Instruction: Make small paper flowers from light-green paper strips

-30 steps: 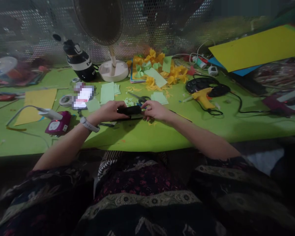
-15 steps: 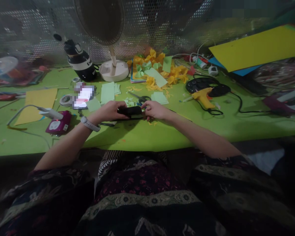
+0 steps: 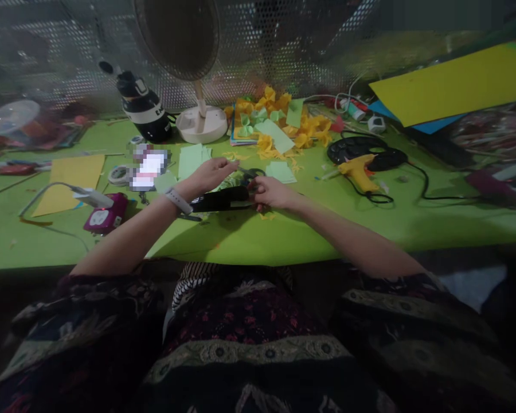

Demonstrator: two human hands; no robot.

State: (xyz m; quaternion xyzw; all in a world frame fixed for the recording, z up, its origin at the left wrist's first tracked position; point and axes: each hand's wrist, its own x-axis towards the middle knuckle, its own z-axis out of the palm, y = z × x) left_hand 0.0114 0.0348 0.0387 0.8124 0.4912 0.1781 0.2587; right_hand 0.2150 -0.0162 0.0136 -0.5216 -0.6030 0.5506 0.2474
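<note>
A long, shiny black object (image 3: 219,199), its kind unclear, lies low over the green table in front of me. My right hand (image 3: 272,193) has curled fingers closed at its right end. Above the object, my left hand (image 3: 210,174) reaches forward, apart from it, fingers stretched toward the scissors (image 3: 253,172); no held thing shows there. Light green paper scraps (image 3: 229,182) lie under and around the scissors. Green paper slips rest on both sides, a stack (image 3: 191,160) at left and a smaller one (image 3: 280,171) at right.
Orange and green paper flowers (image 3: 275,112) are heaped behind my hands, beside a fan (image 3: 202,125) and a black bottle (image 3: 146,112). A yellow glue gun (image 3: 359,172) with a cord lies right. Left are a lit phone (image 3: 149,170), tape roll (image 3: 119,175) and purple power adapter (image 3: 106,215).
My left hand has let go of the black object and moved forward and right toward the scissors. My right hand stays at the object's right end.
</note>
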